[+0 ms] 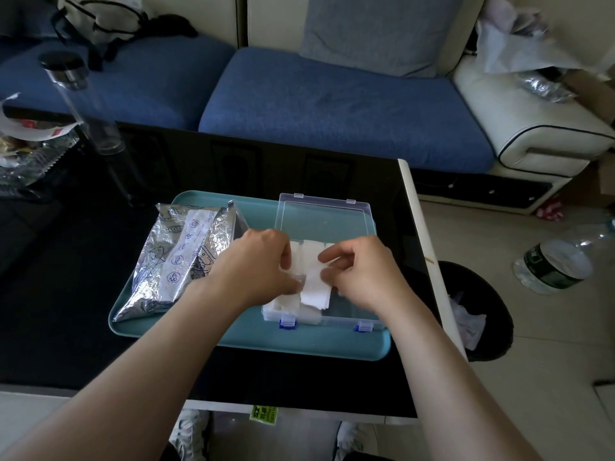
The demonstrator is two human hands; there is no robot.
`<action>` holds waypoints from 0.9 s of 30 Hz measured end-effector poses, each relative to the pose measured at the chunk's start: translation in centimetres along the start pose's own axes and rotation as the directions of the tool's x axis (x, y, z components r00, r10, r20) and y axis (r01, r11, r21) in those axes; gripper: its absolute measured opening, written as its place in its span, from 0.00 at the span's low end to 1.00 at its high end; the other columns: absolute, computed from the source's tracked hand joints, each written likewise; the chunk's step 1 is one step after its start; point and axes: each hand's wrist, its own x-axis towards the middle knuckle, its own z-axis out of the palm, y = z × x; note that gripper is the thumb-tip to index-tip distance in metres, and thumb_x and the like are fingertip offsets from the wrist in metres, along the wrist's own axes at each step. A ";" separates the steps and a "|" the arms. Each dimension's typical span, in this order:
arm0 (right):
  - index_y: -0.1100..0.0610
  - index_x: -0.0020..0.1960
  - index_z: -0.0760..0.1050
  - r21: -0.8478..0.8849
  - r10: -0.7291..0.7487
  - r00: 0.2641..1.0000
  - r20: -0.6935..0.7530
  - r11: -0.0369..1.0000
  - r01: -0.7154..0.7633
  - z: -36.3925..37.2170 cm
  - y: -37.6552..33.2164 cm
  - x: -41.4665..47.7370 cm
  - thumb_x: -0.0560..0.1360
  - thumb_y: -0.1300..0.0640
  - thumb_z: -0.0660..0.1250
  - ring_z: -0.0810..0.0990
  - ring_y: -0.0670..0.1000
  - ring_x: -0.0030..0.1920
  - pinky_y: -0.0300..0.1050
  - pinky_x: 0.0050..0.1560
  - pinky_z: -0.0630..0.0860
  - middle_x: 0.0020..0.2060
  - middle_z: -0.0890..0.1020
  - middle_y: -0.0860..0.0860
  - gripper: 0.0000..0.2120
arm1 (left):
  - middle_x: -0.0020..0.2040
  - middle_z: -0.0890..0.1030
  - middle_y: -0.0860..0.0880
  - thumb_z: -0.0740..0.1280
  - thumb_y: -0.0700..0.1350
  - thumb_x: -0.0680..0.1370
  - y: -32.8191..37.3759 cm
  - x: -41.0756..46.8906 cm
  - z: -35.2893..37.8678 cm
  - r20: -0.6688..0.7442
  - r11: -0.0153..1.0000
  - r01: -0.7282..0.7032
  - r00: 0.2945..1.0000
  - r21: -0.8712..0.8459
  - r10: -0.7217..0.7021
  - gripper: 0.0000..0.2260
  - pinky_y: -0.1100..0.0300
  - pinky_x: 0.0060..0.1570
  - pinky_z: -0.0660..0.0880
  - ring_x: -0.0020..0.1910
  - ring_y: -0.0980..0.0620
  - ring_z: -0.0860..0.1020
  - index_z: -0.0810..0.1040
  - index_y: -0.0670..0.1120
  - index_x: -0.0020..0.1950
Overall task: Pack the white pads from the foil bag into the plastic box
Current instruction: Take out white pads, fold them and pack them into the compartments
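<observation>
Your left hand (pixel 263 266) and right hand (pixel 362 274) are both over the open box (pixel 352 316). Each hand grips the pads (pixel 314 281) with curled fingers, one from each side. The pads are in the left half of the box, and the top one hangs a little over the front wall. The bag (pixel 179 257) lies just left of the box on the same tray (pixel 299 342).

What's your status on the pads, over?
Left hand and right hand both gripping pads. Pads partly in open box, not flat yet. Bag beside it on tray, nothing blocking.
</observation>
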 end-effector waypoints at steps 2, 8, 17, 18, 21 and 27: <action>0.48 0.49 0.86 -0.044 -0.036 0.999 -0.032 0.998 0.035 0.4 0.1 0.0 0.74 0.61 0.78 0.84 0.43 0.40 0.40 0.43 0.80 0.39 0.85 0.45 0.09 | 0.46 0.80 0.53 0.82 0.58 0.66 -0.1 0.0 0.3 0.063 0.998 0.013 0.998 0.059 -0.017 0.18 0.53 0.48 0.80 0.46 0.48 0.80 0.77 0.53 0.44; 0.47 0.43 0.85 -0.140 -0.030 1.000 -0.006 0.990 0.029 1.9 0.4 0.0 0.74 0.62 0.77 0.85 0.46 0.38 0.48 0.46 0.85 0.39 0.86 0.45 0.10 | 0.47 0.80 0.47 0.79 0.41 0.72 -0.3 -0.5 0.3 0.155 0.997 0.080 0.985 -0.021 -0.076 0.10 0.50 0.39 0.85 0.34 0.48 0.82 0.79 0.49 0.44; 0.50 0.47 0.84 -0.488 -0.067 0.997 -0.024 0.872 0.047 3.3 0.1 -0.5 0.76 0.53 0.73 0.81 0.56 0.51 0.45 0.42 0.73 0.45 0.82 0.51 0.02 | 0.47 0.80 0.47 0.75 0.38 0.74 -0.6 -0.3 0.9 0.122 0.997 0.072 0.990 0.025 -0.075 0.09 0.48 0.42 0.85 0.35 0.47 0.83 0.78 0.50 0.44; 0.50 0.47 0.85 -0.513 -0.060 0.998 -0.012 0.857 0.045 3.3 -0.1 -0.7 0.76 0.52 0.72 0.81 0.57 0.49 0.45 0.41 0.73 0.43 0.82 0.51 0.03 | 0.47 0.80 0.47 0.75 0.38 0.74 -0.6 -0.2 0.9 0.121 0.997 0.074 0.990 0.024 -0.076 0.09 0.47 0.42 0.85 0.35 0.47 0.83 0.78 0.50 0.44; 0.51 0.47 0.85 -0.559 -0.073 0.997 -0.006 0.827 0.057 3.4 -0.5 -0.8 0.75 0.50 0.73 0.81 0.58 0.48 0.46 0.43 0.76 0.43 0.81 0.51 0.05 | 0.46 0.80 0.47 0.75 0.39 0.74 -0.6 -0.2 1.0 0.124 0.997 0.070 0.989 0.038 -0.074 0.08 0.47 0.41 0.85 0.34 0.47 0.82 0.78 0.49 0.44; 0.48 0.56 0.84 -0.584 -0.085 0.994 0.067 0.804 0.108 3.3 -1.2 -1.2 0.77 0.47 0.73 0.82 0.59 0.54 0.49 0.49 0.77 0.51 0.82 0.52 0.09 | 0.45 0.81 0.46 0.73 0.40 0.75 -0.5 -0.4 0.5 0.140 0.997 0.044 0.989 0.055 -0.052 0.05 0.49 0.34 0.85 0.27 0.48 0.81 0.79 0.48 0.45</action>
